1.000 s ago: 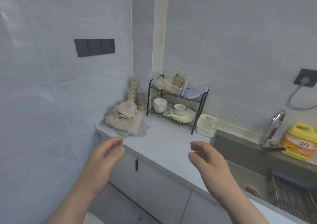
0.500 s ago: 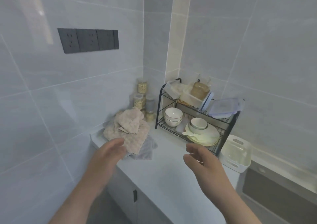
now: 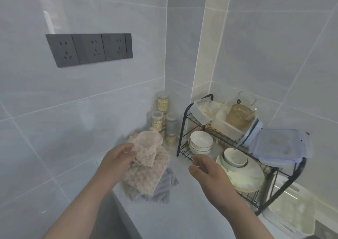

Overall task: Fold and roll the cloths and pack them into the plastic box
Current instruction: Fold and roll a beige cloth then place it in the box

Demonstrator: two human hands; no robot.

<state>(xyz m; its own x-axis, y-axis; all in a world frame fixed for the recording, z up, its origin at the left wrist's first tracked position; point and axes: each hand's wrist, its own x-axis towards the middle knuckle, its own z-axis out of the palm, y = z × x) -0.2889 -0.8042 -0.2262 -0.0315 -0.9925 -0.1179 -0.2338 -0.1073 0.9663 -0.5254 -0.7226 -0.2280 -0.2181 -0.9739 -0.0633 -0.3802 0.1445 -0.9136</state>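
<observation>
A pile of beige textured cloths (image 3: 146, 167) lies on a grey cloth (image 3: 162, 189) in the left corner of the counter. My left hand (image 3: 117, 163) rests on the pile's left side, fingers spread and touching the top beige cloth; no closed grip shows. Over the counter to the right of the pile my right hand (image 3: 210, 174) hovers, fingers loosely apart and holding nothing. A white plastic box (image 3: 279, 222) stands at the lower right, partly behind the rack's leg.
A black wire dish rack (image 3: 182, 127) with bowls, plates and lidded containers stands just right of the cloths. Several jars (image 3: 162, 103) fill the corner behind the pile. Wall sockets (image 3: 89, 49) sit on the left wall. The counter (image 3: 182, 213) edge runs under my left forearm.
The view has closed in on the corner. My left hand has moved forward onto the beige cloths; my right hand has advanced toward the rack's front.
</observation>
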